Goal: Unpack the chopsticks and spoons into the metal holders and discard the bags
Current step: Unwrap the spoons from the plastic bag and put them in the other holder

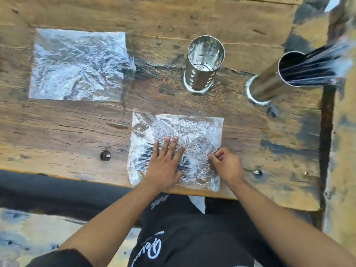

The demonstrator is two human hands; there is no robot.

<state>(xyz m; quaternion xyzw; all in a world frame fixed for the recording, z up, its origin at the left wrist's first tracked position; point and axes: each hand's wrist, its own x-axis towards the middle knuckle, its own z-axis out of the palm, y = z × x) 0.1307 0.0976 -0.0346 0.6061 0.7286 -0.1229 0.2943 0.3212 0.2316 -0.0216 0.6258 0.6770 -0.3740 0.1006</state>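
Observation:
A clear plastic bag (192, 128) with dark chopsticks (146, 156) inside lies flat near the table's front edge. My left hand (163, 164) presses flat on it, fingers spread. My right hand (225, 162) pinches the bag's right edge. An empty perforated metal holder (202, 68) stands behind the bag. To its right a second metal holder (269, 78) holds a bundle of dark chopsticks (316, 64). A flat, empty-looking clear bag (77, 64) lies at the back left.
The wooden table (67, 128) is rough, with dark bolt heads near its front edge at the left (105, 155) and the right (257, 172). The table's right edge (325, 132) runs just past the filled holder. Below the front edge are my dark clothes.

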